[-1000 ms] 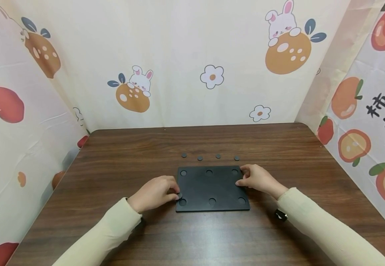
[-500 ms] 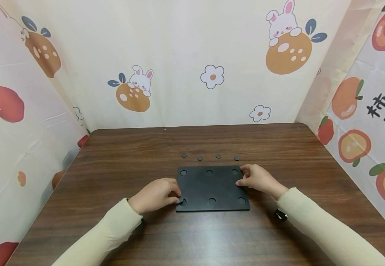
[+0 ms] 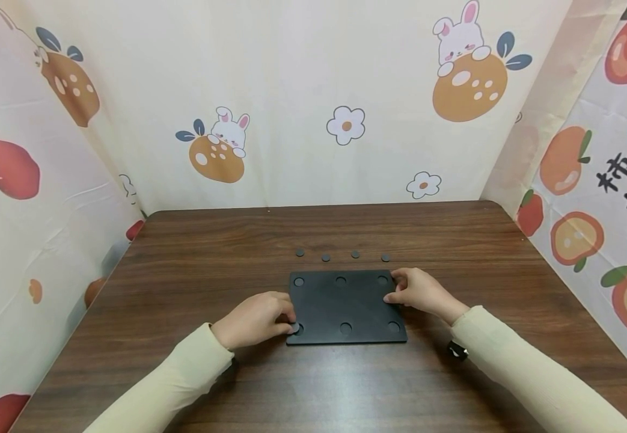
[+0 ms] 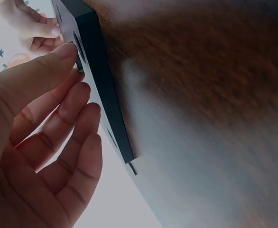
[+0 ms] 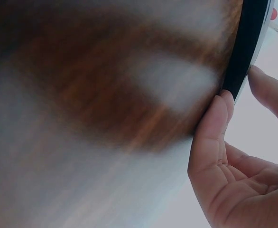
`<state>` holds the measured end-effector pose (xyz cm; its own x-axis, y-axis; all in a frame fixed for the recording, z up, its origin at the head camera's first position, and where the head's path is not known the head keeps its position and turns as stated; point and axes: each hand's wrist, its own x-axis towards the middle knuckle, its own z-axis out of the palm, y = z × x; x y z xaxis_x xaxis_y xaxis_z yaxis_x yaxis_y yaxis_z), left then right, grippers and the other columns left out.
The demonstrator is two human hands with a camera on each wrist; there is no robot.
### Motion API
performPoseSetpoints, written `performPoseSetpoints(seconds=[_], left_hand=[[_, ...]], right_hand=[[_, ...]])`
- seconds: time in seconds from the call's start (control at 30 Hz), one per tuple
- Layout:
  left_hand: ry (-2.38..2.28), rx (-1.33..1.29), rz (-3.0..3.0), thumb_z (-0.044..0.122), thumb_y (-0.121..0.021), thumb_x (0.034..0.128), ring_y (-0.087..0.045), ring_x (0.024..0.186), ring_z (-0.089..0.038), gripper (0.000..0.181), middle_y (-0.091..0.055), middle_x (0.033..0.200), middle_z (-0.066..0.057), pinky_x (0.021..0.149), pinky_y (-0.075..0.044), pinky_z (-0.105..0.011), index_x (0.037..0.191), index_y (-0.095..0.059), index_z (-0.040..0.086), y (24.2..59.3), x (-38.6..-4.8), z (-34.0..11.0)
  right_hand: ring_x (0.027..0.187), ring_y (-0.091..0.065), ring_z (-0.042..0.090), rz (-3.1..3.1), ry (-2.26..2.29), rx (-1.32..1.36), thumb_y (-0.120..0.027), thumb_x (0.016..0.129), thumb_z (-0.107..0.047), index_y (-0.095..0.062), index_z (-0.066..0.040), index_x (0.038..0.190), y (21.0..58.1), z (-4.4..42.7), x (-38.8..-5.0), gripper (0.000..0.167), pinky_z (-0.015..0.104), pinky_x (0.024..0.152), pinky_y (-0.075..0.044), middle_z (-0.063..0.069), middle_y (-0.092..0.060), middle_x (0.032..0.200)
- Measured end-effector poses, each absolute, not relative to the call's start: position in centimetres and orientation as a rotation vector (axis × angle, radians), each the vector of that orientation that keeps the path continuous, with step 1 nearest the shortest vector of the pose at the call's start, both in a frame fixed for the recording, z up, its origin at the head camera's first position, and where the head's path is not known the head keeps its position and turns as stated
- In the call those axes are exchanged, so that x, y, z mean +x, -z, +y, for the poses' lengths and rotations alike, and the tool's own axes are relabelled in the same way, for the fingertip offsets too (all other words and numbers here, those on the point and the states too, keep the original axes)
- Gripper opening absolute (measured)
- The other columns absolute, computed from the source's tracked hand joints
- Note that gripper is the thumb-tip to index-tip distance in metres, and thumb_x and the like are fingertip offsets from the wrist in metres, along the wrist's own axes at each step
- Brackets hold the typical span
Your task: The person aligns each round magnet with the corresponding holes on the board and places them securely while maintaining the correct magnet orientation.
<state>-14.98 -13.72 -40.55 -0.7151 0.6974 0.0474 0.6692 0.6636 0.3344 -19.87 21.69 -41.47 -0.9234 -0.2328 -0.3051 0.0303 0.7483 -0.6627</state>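
A flat black board (image 3: 340, 307) with several round recesses lies on the table. My left hand (image 3: 256, 319) pinches a small dark disc (image 3: 294, 327) between thumb and index finger, over the board's near-left recess. In the left wrist view the disc (image 4: 79, 62) stands tilted at the recess, mostly covered by the thumb; whether it touches the bottom I cannot tell. At the opposite side, my right hand (image 3: 421, 293) grips the board's right edge, thumb on top and fingers against the side. The right wrist view shows this hold on the board's edge (image 5: 245, 42).
Behind the board several loose dark discs lie in an uneven row, from the left one (image 3: 299, 252) to the right one (image 3: 386, 257). The brown wooden table (image 3: 210, 252) meets printed curtains (image 3: 291, 72) at its back and sides.
My left hand has moved slightly toward the near-left corner, carrying the disc down to the recess and changing its tilt. My right hand and the board have stayed in place.
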Motion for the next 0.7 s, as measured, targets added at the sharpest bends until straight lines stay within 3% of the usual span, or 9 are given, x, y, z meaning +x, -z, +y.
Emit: performPoseSetpoints(seconds=[0.7], left_hand=[[-0.499, 1.156, 2.762, 0.024, -0.076, 0.0861, -0.059, 0.075, -0.006, 0.007, -0.063, 0.086, 0.007, 0.066, -0.050, -0.018, 0.086, -0.074, 0.018, 40.73, -14.99, -13.51]], right_hand=[[0.062, -0.054, 0.018, 2.591, 0.972, -0.167, -0.076, 0.086, -0.024, -0.042, 0.006, 0.143, 41.53, 21.71, -19.93, 0.073, 0.031, 0.056, -0.043, 0.004, -0.058, 0.071]])
